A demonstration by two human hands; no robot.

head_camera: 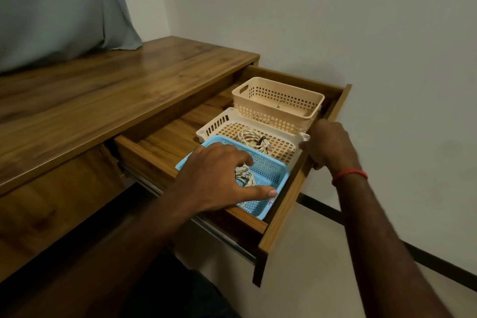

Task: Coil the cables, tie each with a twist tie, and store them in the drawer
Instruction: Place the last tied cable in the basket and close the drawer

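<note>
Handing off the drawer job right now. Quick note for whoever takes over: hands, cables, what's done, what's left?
Left hand: over the blue basket, fingers spread above the coiled blue-basket cable.
Right hand: grips the front of the open drawer.
White tray, mid-drawer: coiled tray cable with a dark tie round it.
Beige basket, at the back: only a small dark bit, too small to tell.
Done: two cables coiled and in the drawer.
Left: the hand hides any tie on the blue-basket cable, so check it, then probably close the drawer.
</note>
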